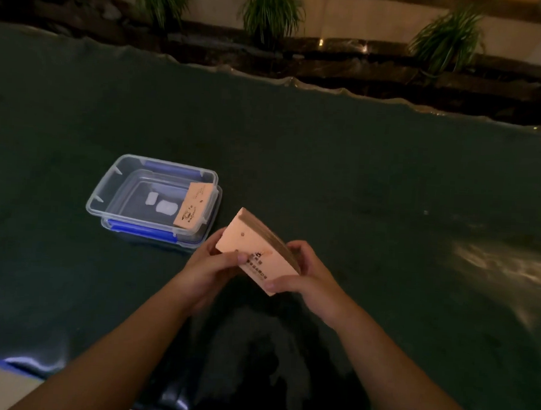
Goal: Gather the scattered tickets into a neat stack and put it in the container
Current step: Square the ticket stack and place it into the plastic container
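A thick stack of pale orange tickets (pixel 254 244) is held tilted above the dark table, printed face toward me. My left hand (pixel 211 272) grips its lower left edge with the thumb on the face. My right hand (pixel 303 274) clasps the lower right side and corner. A clear plastic container (pixel 107 190) with blue clips sits to the left on the table, open at the top. One orange ticket (pixel 194 205) leans against the container's right inner wall.
The container rests on its clear lid with a blue clip (pixel 142 229). A dark green cloth (pixel 358 178) covers the table. Beyond its far edge runs a dark ledge with potted grass plants (pixel 273 13). A bright glare patch (pixel 498 263) lies at the right.
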A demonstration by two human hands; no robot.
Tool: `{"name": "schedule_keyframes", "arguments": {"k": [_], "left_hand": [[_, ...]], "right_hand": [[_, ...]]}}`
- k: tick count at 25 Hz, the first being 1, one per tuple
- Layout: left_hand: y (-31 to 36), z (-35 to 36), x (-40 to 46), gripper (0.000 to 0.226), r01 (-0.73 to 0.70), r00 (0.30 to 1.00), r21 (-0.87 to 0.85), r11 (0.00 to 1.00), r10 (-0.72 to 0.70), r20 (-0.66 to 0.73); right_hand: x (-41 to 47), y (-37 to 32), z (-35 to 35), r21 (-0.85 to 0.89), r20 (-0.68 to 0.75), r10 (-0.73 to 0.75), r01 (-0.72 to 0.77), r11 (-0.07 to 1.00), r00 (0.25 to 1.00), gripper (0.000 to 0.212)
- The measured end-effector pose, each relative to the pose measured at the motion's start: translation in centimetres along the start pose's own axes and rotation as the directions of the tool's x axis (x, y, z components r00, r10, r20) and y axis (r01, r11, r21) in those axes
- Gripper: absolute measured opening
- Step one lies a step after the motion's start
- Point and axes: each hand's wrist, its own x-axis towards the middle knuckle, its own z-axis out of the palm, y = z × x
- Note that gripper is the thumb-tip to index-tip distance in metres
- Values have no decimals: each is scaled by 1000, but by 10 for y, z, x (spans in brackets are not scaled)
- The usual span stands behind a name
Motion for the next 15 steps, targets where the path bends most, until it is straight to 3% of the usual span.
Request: {"name": "schedule_keyframes", "arguments": {"k": [4, 7, 10, 13, 15], "left_hand": [[8, 30, -4, 81, -72, 995, -118, 990, 64, -73], [20, 38, -7, 91, -106, 990, -57, 993, 101, -96], [33, 26, -8, 85, -162, 981, 0, 987, 161, -111], [54, -4, -11, 80, -163, 980, -25, 986, 159, -116], [71, -29, -13, 81, -138, 986, -12, 990, 136, -101]], "right_hand": [[-14, -15, 14, 157, -80, 38, -25, 987, 996, 84], [-19, -27, 23, 259, -52, 64, -49, 965, 997, 91], [-16, -42, 41, 223, -13, 81, -76, 972, 997, 96], [-4, -61, 68, 147, -51, 67, -59, 987, 996, 88], [8, -77, 89, 136, -110, 38, -22, 991, 993, 71]]}}
